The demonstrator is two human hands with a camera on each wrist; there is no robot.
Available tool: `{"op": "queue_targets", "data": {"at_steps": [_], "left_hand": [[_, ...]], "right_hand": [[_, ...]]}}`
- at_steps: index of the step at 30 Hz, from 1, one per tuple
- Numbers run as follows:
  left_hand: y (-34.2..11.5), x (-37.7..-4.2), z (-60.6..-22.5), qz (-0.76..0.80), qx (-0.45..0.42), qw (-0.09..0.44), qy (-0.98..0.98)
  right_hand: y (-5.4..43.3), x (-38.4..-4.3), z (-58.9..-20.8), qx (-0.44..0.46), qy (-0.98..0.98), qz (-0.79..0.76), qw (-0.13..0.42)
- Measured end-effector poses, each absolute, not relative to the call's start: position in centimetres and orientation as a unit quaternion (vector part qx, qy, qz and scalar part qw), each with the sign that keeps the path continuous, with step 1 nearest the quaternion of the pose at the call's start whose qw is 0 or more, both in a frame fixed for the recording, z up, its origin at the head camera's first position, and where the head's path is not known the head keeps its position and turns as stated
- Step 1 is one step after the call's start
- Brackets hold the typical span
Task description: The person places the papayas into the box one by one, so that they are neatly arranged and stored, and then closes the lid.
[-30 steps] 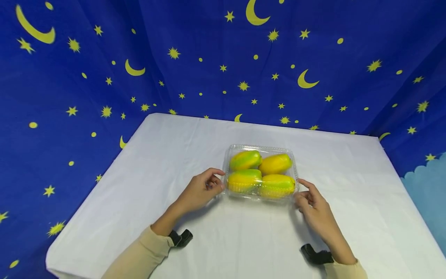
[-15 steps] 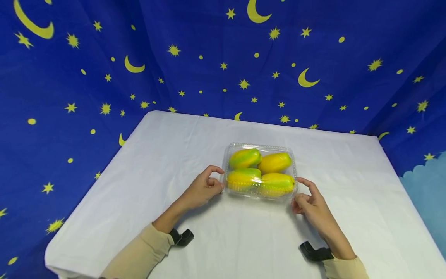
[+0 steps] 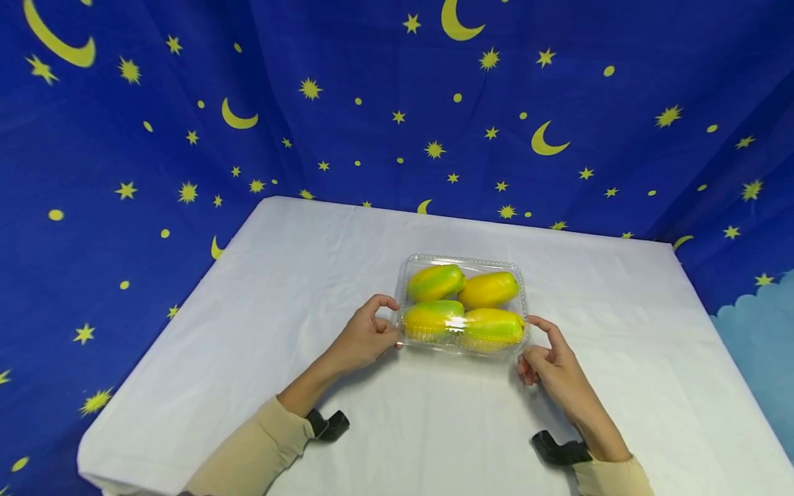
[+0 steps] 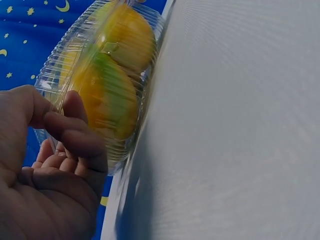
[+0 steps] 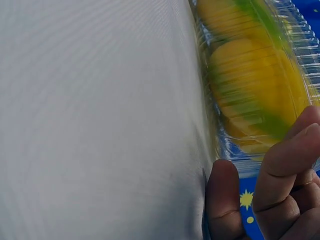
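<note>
A clear plastic clamshell box [image 3: 460, 350] lies on the white-covered table with its lid down. Inside sit several yellow-green fruits [image 3: 490, 290], shaped like small papayas, in two rows. At the box's left end, my left hand [image 3: 366, 335] pinches the rim between thumb and bent fingers, as the left wrist view shows close up. My right hand [image 3: 561, 368] is at the right end, its index fingertip touching the rim. In the right wrist view the right thumb [image 5: 224, 192] stands apart from that finger, beside the box's lower corner.
White cloth covers the table [image 3: 322, 255]. Behind and to the left hangs a blue curtain [image 3: 347, 62] with yellow moons and stars. Black wrist mounts [image 3: 329, 425] sit below both hands, next to beige sleeves [image 3: 257, 441].
The right thumb has drawn down off the rim while its index finger stays there. The left thumb and fingers have come closer in on the box's left edge. The box has hardly moved.
</note>
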State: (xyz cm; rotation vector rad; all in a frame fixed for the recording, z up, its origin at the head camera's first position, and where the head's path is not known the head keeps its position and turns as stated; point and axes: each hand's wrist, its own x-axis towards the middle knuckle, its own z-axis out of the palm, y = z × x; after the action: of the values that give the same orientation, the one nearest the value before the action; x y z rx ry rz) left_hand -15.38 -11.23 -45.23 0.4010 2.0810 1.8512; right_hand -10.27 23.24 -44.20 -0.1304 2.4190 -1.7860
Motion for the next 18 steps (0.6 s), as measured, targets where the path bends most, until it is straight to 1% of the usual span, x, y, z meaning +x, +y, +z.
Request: {"op": "queue_targets", "data": {"at_steps": [8,18], "left_hand": [[-11.56,-15.32,-45.06,0.650,0.120,0.174,0.730],[-11.63,-15.42,-45.26,0.648,0.116,0.175,0.732]], "right_hand": [[23.10,-10.30,-44.28,-0.037,0.791,-0.607,0.069],[23.57,-10.16,-44.42,-0.057,0.774,-0.625,0.084]]}}
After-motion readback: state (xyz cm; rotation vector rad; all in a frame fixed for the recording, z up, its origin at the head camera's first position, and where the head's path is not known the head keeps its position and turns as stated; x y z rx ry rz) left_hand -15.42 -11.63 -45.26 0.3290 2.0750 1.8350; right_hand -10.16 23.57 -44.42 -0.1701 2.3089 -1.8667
